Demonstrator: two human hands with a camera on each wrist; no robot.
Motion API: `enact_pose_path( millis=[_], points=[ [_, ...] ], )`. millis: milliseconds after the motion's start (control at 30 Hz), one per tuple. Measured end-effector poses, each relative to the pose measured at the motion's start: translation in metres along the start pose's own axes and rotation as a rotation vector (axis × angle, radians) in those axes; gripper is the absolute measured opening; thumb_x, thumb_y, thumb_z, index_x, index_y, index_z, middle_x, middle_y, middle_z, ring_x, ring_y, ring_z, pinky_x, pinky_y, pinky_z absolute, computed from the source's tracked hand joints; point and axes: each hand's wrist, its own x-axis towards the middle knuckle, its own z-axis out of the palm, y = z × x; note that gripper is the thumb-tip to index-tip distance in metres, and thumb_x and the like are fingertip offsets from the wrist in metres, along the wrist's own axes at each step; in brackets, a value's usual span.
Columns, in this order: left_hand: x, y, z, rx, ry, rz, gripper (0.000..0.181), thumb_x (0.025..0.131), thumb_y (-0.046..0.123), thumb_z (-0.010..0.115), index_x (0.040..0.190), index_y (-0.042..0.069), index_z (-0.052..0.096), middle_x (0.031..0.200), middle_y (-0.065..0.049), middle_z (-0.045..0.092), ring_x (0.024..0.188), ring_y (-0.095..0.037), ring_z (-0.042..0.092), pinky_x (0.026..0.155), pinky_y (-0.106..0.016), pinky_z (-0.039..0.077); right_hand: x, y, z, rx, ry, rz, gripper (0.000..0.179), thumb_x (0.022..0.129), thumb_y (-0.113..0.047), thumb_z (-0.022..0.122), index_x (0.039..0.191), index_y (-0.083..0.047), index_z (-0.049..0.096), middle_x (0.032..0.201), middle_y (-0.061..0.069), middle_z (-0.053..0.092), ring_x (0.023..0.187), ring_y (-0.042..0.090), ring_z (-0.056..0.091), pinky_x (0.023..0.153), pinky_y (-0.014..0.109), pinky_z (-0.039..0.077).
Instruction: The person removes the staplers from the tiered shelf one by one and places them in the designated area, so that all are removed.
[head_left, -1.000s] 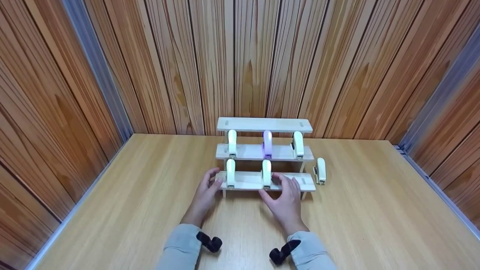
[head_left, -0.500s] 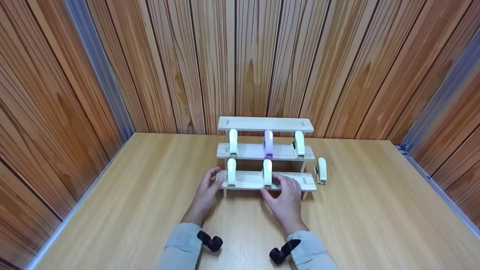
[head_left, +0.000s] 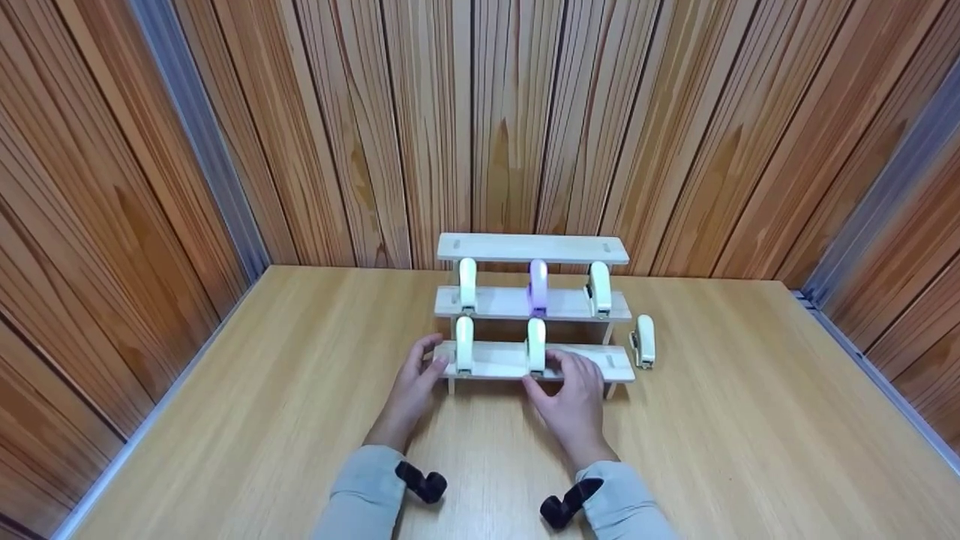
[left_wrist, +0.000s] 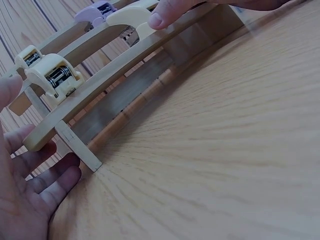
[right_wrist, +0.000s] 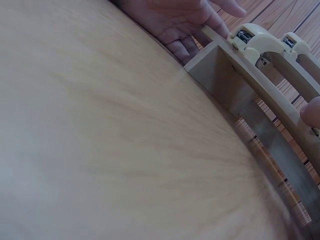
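A three-tier wooden shelf (head_left: 495, 361) stands on the table in the head view. My left hand (head_left: 409, 386) grips the left end of its lowest board; in the left wrist view, curled fingers (left_wrist: 62, 180) lie below that board. My right hand (head_left: 574, 401) pinches the pale green stapler (head_left: 536, 341) at the middle of the lowest board, thumb in front. The index fingertip is partly hidden behind the stapler. Another pale stapler (head_left: 464, 345) stands upright at that board's left.
On the middle board stand a pale stapler (head_left: 467, 285), a purple stapler (head_left: 538, 286) and a cream stapler (head_left: 599, 289). One more cream stapler (head_left: 644, 342) stands on the table (head_left: 750, 420), right of the shelf. Wood-panelled walls (head_left: 502, 112) enclose the back and sides.
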Motion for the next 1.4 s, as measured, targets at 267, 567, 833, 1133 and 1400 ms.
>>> enact_pose_path(
  millis=[267, 567, 833, 1133, 1400],
  points=[
    [0.001, 0.001, 0.001, 0.006, 0.005, -0.025, 0.051, 0.106, 0.026, 0.049, 0.153, 0.009, 0.036, 0.162, -0.012, 0.028, 0.147, -0.035, 0.031, 0.119, -0.054, 0.028, 0.001, -0.002, 0.0, 0.014, -0.026, 0.037, 0.047, 0.079, -0.031, 0.086, 0.116, -0.008, 0.066, 0.118, 0.007, 0.067, 0.119, 0.03, 0.054, 0.109, 0.048, 0.033],
    [0.001, -0.001, 0.001, 0.002, 0.002, 0.018, 0.051, 0.106, 0.022, 0.05, 0.152, 0.005, 0.037, 0.161, -0.017, 0.03, 0.145, -0.037, 0.032, 0.118, -0.054, 0.029, 0.003, -0.004, -0.002, 0.036, -0.044, 0.06, 0.044, 0.08, -0.029, 0.085, 0.113, -0.006, 0.066, 0.117, 0.009, 0.067, 0.119, 0.032, 0.053, 0.11, 0.049, 0.03],
    [0.0, 0.001, 0.001, -0.008, -0.007, 0.013, 0.051, 0.106, 0.021, 0.048, 0.152, 0.004, 0.035, 0.161, -0.018, 0.028, 0.145, -0.037, 0.032, 0.118, -0.054, 0.029, 0.003, -0.003, -0.005, 0.057, -0.053, 0.055, 0.044, 0.078, -0.025, 0.087, 0.112, -0.006, 0.066, 0.116, 0.01, 0.067, 0.118, 0.032, 0.055, 0.109, 0.049, 0.032],
    [0.0, 0.001, 0.001, -0.026, -0.011, 0.003, 0.052, 0.106, 0.024, 0.048, 0.153, 0.007, 0.035, 0.162, -0.015, 0.027, 0.146, -0.036, 0.031, 0.118, -0.054, 0.028, 0.001, -0.005, -0.01, 0.096, -0.094, 0.103, 0.044, 0.078, -0.024, 0.088, 0.112, -0.008, 0.067, 0.116, 0.007, 0.066, 0.119, 0.03, 0.052, 0.107, 0.048, 0.033],
    [0.0, -0.001, 0.0, -0.015, 0.005, 0.003, 0.051, 0.106, 0.025, 0.049, 0.152, 0.007, 0.037, 0.162, -0.014, 0.029, 0.147, -0.035, 0.03, 0.119, -0.055, 0.027, -0.002, -0.005, -0.014, 0.105, -0.088, 0.078, 0.042, 0.076, -0.021, 0.089, 0.109, -0.009, 0.067, 0.115, 0.007, 0.065, 0.122, 0.032, 0.049, 0.109, 0.05, 0.03]
  ],
)
